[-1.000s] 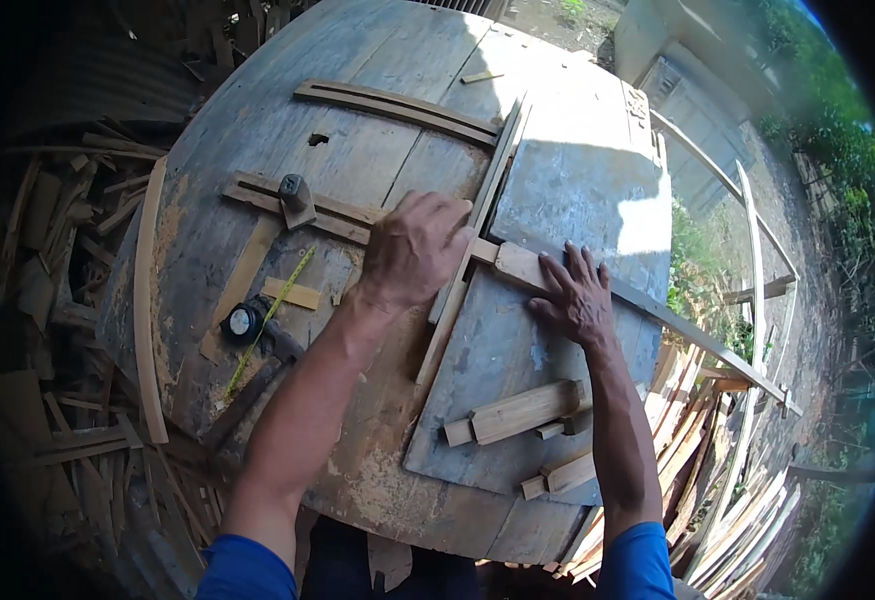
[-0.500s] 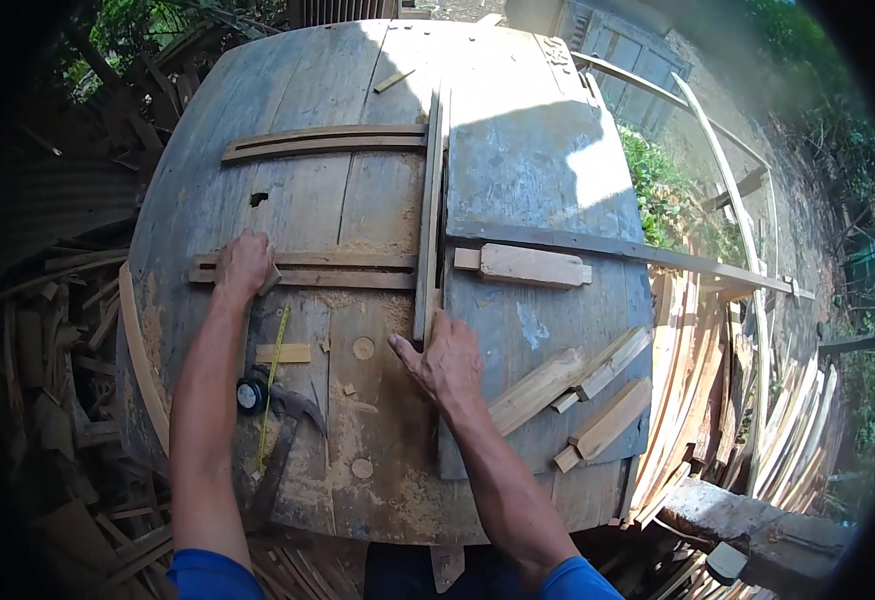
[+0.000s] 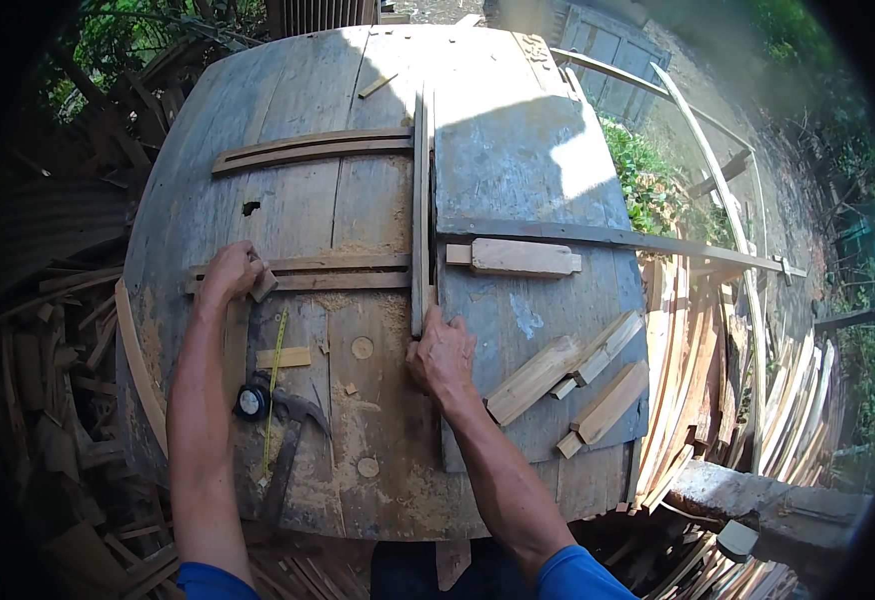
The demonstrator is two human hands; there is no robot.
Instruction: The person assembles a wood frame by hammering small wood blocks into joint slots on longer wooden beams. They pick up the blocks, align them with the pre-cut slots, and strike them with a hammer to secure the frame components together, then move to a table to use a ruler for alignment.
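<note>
Risk, prob.: if the R hand [image 3: 445,352] shoves off-line, the long straight brown wooden rail [image 3: 421,220] could skew & its joints w/ the lower slotted brown wooden crosspiece [image 3: 348,282] & the matching upper crosspiece [image 3: 313,153] gap. Loose tan sawdust [image 3: 336,301] by the lower joint might wedge in.

Rail lies flat on the weathered grey plank table [image 3: 298,225], running 12 to 6 o'clock, crosspieces coming in from approx 9 & 10. Looks straight, rough-sawn, w/ a dark gap alongside.

L hand [image 3: 230,272]: fingers pinch a small brown wooden block [image 3: 264,282] at the lower crosspiece. R fingers curl at the rail's 6 o'clock end; can't tell if gripping or just pressing. Claw hammer [image 3: 303,408] at R hand's 8 o'clock.
</note>
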